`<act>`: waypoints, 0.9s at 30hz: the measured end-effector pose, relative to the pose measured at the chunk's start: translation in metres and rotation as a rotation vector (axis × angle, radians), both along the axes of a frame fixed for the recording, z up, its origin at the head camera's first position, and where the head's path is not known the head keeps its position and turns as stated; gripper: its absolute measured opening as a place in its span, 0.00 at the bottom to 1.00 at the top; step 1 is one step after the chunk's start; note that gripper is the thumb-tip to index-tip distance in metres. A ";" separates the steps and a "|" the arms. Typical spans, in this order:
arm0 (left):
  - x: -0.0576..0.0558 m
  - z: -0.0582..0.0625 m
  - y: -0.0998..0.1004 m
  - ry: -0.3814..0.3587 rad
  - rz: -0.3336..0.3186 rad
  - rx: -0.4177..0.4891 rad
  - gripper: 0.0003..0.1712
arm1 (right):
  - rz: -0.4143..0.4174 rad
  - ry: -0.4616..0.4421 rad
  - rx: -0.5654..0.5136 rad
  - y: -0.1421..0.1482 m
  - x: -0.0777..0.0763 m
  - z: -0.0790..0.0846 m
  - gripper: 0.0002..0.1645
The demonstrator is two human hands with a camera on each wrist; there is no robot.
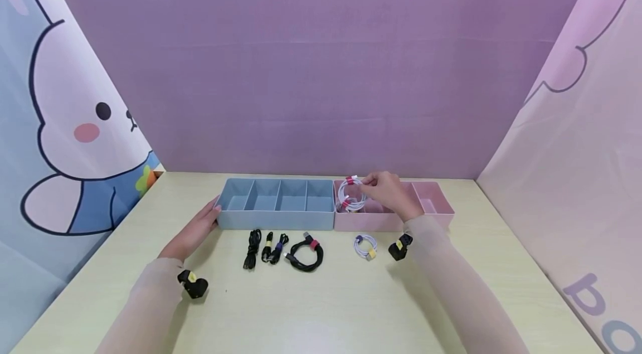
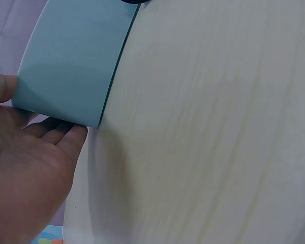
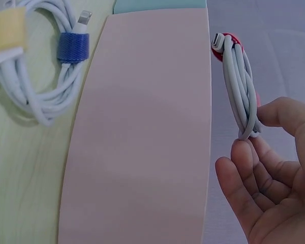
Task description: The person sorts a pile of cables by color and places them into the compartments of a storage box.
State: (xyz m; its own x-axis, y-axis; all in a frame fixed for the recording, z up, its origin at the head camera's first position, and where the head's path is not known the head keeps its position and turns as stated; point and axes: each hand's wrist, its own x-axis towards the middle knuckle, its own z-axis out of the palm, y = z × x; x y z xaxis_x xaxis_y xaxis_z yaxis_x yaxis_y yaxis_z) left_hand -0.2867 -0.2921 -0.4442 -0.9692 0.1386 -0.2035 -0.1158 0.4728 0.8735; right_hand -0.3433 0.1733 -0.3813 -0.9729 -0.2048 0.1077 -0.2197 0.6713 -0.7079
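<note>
My left hand (image 1: pixel 203 223) holds the left end of a blue divided box (image 1: pixel 276 220), its thumb at the rim and its fingers against the end wall. Over the pink divided box (image 1: pixel 368 223), my right hand (image 1: pixel 388 191) pinches a coiled white cable (image 3: pixel 239 91) between thumb and fingertips. A red tie (image 3: pixel 234 39) wraps the coil near its plug. In the head view, white loops with another red band (image 1: pixel 345 202) show just below, at the leftmost pink compartment. On the table before the pink box lies another white cable coil (image 1: pixel 365 246), with blue and yellow ties.
In front of the blue box lie several black cables: a long bundle (image 1: pixel 252 250), two small bundles (image 1: pixel 267 247) (image 1: pixel 278 248) and a round coil with a red tie (image 1: pixel 306 253). The boxes stand end to end. Purple cloth (image 1: pixel 321 64) hangs behind the table.
</note>
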 end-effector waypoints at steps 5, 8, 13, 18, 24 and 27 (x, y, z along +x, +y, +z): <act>0.001 0.000 0.000 0.000 0.001 -0.005 0.41 | -0.002 0.013 0.005 -0.001 -0.003 -0.001 0.16; 0.001 0.000 0.000 -0.004 0.002 -0.004 0.41 | 0.002 0.011 -0.002 -0.001 -0.004 -0.002 0.15; 0.000 0.000 0.001 -0.017 0.010 -0.009 0.41 | 0.010 0.020 -0.014 -0.001 -0.006 -0.004 0.15; 0.001 0.001 0.000 -0.004 -0.001 0.002 0.40 | 0.005 0.035 -0.004 -0.001 -0.009 -0.007 0.14; 0.001 0.001 0.001 0.001 -0.003 0.000 0.40 | -0.018 0.034 0.000 -0.003 -0.010 -0.009 0.14; 0.001 0.001 0.001 -0.007 0.004 -0.009 0.41 | -0.032 0.035 0.006 -0.005 -0.011 -0.010 0.15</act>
State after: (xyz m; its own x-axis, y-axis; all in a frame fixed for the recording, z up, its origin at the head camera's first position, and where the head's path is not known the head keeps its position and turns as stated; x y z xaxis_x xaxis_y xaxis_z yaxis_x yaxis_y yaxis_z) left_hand -0.2858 -0.2910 -0.4434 -0.9682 0.1332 -0.2116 -0.1237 0.4803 0.8683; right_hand -0.3539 0.1683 -0.3916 -0.9746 -0.1741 0.1406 -0.2224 0.6824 -0.6963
